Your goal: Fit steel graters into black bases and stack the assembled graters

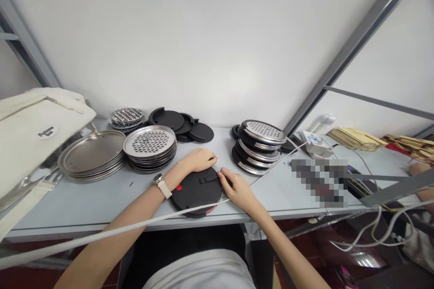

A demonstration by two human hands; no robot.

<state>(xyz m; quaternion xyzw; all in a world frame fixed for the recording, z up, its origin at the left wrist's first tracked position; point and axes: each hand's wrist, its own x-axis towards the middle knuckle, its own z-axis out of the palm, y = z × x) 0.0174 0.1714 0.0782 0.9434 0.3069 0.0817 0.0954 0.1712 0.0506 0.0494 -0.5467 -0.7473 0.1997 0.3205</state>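
A black round plastic disc [193, 196] lies at the table's front edge, with a red dot, a small clip-like piece on top and a bit of red along its near rim. My left hand [200, 160], wearing a wristwatch, reaches over its far edge with the fingers bent together against it. At the disc's right edge, my right hand [237, 188] pinches the rim between thumb and fingers. The fingers' undersides are hidden. To the right stands a stack of metal grater discs [266, 131] set in black holders.
Plain metal plates [95, 151] and grater plates [149, 142] are stacked at left, with black holders [169, 119] behind. A white bag [44, 131] sits far left. A white cable [135, 223] crosses before me. Wooden pieces [356, 138] and another person's hand [420, 169] appear at right.
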